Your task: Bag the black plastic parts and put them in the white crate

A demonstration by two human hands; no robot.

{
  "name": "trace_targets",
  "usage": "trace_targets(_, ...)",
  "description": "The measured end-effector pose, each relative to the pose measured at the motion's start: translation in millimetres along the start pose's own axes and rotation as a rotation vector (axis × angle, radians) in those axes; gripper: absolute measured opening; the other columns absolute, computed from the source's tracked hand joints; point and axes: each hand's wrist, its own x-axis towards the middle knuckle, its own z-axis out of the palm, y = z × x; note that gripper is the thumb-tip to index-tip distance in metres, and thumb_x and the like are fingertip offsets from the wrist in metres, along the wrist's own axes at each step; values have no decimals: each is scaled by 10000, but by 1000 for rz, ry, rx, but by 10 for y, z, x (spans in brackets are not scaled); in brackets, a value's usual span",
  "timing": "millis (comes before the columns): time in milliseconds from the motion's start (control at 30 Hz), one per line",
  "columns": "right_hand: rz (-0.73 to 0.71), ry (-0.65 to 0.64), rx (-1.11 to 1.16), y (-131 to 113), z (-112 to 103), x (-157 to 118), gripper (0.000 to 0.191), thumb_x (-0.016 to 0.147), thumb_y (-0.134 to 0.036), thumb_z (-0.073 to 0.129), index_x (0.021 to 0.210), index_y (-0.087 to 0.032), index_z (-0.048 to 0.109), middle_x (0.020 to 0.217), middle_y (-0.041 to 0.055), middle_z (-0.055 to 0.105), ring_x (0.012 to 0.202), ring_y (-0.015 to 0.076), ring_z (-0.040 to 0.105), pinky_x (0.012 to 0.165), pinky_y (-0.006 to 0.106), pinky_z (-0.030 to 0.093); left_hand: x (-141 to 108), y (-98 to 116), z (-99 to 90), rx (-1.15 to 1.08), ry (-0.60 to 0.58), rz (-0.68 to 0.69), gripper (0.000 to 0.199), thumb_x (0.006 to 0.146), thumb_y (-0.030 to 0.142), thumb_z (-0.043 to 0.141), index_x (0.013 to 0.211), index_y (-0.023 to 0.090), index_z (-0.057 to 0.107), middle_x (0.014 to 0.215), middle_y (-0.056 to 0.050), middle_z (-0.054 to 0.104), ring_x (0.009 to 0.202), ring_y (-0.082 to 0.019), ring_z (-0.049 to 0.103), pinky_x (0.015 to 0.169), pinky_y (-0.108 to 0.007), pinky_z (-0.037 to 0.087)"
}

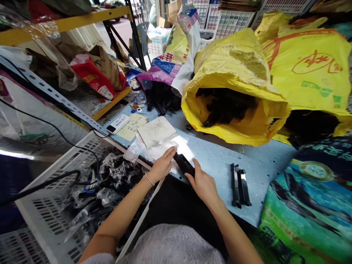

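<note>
One white crate (41, 223) stands by the table's (214, 172) left front corner; near the front edge, one left hand (162, 167) and one right hand (202, 183) have fingers clamped on opposite ends of one black piece (183, 165). Rightward lie two slim black parts (235, 187), side by side. The held piece looks elongated, slightly glossy, slanting down rightward.

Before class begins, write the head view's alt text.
A person's left hand and right hand hold an elongated black object above a speckled blue tabletop. Two long black pieces lie rightward; yellow plastic sacks rest behind, a white perforated plastic crate at left.
</note>
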Motion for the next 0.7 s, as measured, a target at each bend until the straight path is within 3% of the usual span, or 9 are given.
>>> trace_targets(100,-45,-47,98,-1,0,79,768,930,-427,520,1558,-211,133,1016,142,716,831,301,704,718,379,489,-17,59,-15,25,-76,178,807,853,3,367,1559,275,86,1587,-101,285,1379,-240,439,1064,-394,487)
trace_targets(233,-52,-203,721,85,76,234,893,918,-432,518,1552,-272,-91,877,20,691,648,190,658,619,319,487,-134,49,-81,-14,-10,237,775,865,-5,356,1556,265,133,1565,-99,331,1404,-223,403,1118,-400,433)
trace_targets(300,-48,-236,928,117,121,267,919,907,-427,539,1548,-287,-105,777,-32,648,562,147,604,564,283,466,-208,31,-110,-12,20,232,770,858,-10,358,1552,263,163,1552,-102,354,1403,-217,405,1120,-397,432)
trace_targets(433,2,-225,1143,76,193,273,959,835,-435,650,1556,-327,28,662,-79,575,516,121,539,519,250,445,-317,163,-92,-84,-101,339,834,819,-28,361,1558,271,115,1555,-92,352,1414,-207,387,1117,-385,433)
trace_targets(533,180,-241,1332,-23,247,248,719,845,-527,599,1477,-301,340,760,-24,636,563,143,565,498,266,473,-336,323,-47,-199,-196,341,849,812,-7,392,1560,269,102,1571,-91,317,1428,-202,361,1129,-364,417)
trace_targets(600,228,-150,1304,-98,276,190,520,858,-569,558,1269,-250,574,884,29,678,713,186,620,592,307,526,-337,392,-51,-247,-197,292,814,828,73,495,1554,240,165,1554,-120,336,1412,-232,384,1129,-377,415)
trace_targets(700,138,-52,1179,-212,264,18,418,864,-568,566,1054,-210,667,1006,64,690,927,228,623,790,354,539,-419,482,-215,-305,-78,218,630,863,219,616,1461,240,418,1376,-126,539,1270,-237,535,1068,-378,469)
